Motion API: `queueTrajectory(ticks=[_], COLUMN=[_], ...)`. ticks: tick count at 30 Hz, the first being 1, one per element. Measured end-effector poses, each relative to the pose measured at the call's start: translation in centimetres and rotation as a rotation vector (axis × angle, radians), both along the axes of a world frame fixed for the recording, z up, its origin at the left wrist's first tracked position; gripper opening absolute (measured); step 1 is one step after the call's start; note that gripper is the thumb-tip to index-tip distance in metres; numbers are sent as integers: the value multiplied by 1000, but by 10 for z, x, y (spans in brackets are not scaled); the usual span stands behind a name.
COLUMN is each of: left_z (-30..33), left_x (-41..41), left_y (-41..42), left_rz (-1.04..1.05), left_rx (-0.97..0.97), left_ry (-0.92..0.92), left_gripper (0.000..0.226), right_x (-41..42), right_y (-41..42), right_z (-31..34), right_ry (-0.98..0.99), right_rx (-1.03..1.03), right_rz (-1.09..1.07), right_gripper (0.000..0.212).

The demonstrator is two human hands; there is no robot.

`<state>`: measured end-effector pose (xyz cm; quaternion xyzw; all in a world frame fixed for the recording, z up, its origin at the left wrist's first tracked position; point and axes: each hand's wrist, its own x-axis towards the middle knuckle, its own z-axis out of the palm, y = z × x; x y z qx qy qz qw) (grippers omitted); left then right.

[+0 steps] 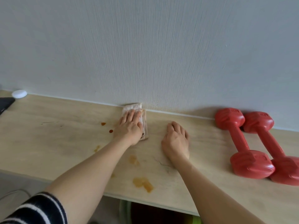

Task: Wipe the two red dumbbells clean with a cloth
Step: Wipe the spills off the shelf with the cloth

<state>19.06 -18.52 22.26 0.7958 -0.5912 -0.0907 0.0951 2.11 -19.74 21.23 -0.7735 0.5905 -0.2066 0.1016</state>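
While left hand [129, 126] presses cloth [135, 109], right hand [176, 139] rests flat

Glossy red dumbbells [246, 143], seemingly vinyl-coated; matt wood-grain tabletop [64, 143].

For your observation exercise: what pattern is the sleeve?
Dark with white stripes, on the sleeve, head view.

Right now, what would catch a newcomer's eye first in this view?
The two red dumbbells lie side by side at the right of the wooden tabletop, against the wall. The left hand presses a stained cloth near the wall; brown spills mark the front edge.
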Motion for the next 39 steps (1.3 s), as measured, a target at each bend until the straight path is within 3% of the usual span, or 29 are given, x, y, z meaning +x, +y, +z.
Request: queueTrajectory(ticks=[12,21,33,39], left_z=[8,5,6,5], left_x=[-15,3,58,65], left_y=[45,9,45,46], left_rz=[-39,48,226,197], left_rx=[112,53,75,45], left_ry=[3,26,12,47], left_gripper=[54,55,55,55], right_x=[4,3,7,23], right_y=[4,2,7,0], right_z=[1,0,5,13], right_ry=[47,71,160,160], right_rx=[11,-6,-6,65], right_rz=[8,16,14,241], right_gripper=[50,48,51,53])
